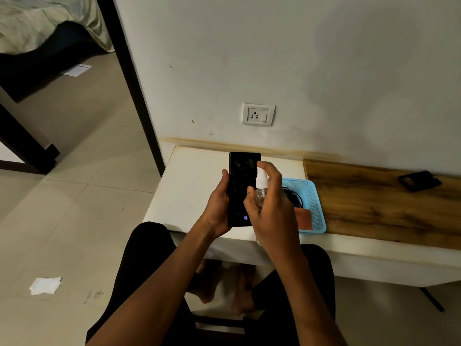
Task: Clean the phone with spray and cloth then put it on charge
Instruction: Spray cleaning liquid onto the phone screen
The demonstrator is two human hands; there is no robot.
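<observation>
Head view: left grip [218, 206] clasps phone [243, 189]; right grip [270, 203] squeezes unlabelled spray bottle [261, 189].

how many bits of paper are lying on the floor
2: a crumpled white scrap on the tiles near left, and a flat sheet beside the bed through the doorway. More may lie out of view.
</observation>
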